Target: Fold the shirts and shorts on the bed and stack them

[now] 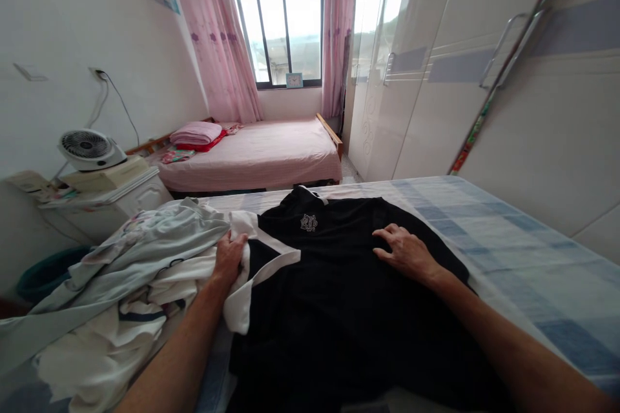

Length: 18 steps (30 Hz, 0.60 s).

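Note:
A black polo shirt (329, 284) with white sleeves and a small chest crest lies spread on the blue checked bed sheet (513, 239) in front of me. My left hand (228, 259) is closed on the shirt's white left sleeve (252, 251), fingers curled around the fabric. My right hand (405, 250) lies flat on the shirt's right shoulder, fingers spread and pressing the cloth down.
A heap of pale clothes (126, 284) sits left of the shirt. Beyond are a pink bed (261, 151), a white fan (87, 148) on a cabinet at left, wardrobe doors (484, 77) along the right, and a window (283, 26) with pink curtains.

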Tool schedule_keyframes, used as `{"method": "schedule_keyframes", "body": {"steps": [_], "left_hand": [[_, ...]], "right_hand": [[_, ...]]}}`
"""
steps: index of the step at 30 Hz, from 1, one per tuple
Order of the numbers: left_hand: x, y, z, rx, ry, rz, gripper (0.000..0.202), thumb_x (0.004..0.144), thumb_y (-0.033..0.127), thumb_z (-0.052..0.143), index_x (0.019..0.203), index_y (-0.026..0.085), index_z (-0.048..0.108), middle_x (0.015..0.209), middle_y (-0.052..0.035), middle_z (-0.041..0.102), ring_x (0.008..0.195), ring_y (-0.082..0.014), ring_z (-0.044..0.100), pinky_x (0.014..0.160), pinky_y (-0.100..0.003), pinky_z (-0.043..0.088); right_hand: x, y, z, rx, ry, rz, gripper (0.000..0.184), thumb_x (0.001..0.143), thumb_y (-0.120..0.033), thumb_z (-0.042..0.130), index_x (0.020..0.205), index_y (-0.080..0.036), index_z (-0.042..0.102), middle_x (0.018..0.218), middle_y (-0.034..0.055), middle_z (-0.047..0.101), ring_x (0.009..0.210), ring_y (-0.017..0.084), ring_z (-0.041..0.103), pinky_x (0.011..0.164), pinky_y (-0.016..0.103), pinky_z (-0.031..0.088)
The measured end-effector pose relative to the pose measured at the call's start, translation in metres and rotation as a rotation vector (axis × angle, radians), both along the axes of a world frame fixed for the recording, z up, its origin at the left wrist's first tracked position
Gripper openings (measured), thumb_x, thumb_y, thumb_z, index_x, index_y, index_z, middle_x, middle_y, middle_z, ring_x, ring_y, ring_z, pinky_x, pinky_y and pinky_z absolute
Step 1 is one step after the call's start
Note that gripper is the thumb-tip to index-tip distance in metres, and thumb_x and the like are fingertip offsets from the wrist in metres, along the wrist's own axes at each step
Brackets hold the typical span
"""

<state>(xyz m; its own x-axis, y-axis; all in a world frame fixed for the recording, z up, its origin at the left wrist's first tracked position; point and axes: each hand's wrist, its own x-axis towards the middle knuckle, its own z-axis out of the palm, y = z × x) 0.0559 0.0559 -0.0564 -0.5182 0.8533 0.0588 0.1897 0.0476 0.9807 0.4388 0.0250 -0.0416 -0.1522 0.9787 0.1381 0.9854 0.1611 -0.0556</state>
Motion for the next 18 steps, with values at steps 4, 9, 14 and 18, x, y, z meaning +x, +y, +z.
{"method": "schedule_keyframes", "body": {"steps": [4,9,14,18], "left_hand": [[-0.002,0.000,-0.003,0.005,-0.070,-0.064,0.018,0.063,0.027,0.059,0.077,0.016,0.060,0.067,-0.0017,0.060,0.060,-0.0158,0.053,0.059,-0.028,0.044],[-0.004,0.002,-0.006,-0.006,-0.083,-0.055,0.019,0.062,0.026,0.059,0.078,0.016,0.060,0.067,-0.0011,0.060,0.059,-0.0151,0.054,0.058,-0.026,0.044],[-0.004,0.002,-0.004,-0.019,-0.030,-0.051,0.017,0.064,0.026,0.058,0.077,0.015,0.060,0.068,-0.0019,0.061,0.060,-0.0149,0.053,0.058,-0.026,0.044],[-0.004,0.002,-0.004,-0.031,-0.021,-0.053,0.018,0.065,0.026,0.057,0.079,0.015,0.060,0.069,-0.0023,0.061,0.061,-0.0151,0.053,0.059,-0.026,0.044]], "right_hand": [[0.001,0.004,-0.004,0.069,0.044,-0.052,0.023,0.083,-0.021,0.044,0.096,-0.022,0.062,0.103,0.0058,0.064,0.092,0.020,0.059,0.073,0.028,0.042],[0.039,0.020,0.009,-0.022,0.187,-0.421,0.031,0.081,-0.026,0.041,0.105,-0.022,0.060,0.092,0.0081,0.068,0.087,0.024,0.063,0.068,0.030,0.042],[0.100,0.024,0.016,-0.146,0.125,-0.672,0.039,0.078,-0.029,0.043,0.110,-0.016,0.060,0.096,0.0154,0.068,0.089,0.030,0.064,0.068,0.036,0.046],[0.105,0.027,0.007,0.090,0.149,-0.497,0.042,0.081,-0.026,0.040,0.118,-0.015,0.057,0.111,0.0145,0.064,0.098,0.027,0.062,0.080,0.037,0.048]]}}
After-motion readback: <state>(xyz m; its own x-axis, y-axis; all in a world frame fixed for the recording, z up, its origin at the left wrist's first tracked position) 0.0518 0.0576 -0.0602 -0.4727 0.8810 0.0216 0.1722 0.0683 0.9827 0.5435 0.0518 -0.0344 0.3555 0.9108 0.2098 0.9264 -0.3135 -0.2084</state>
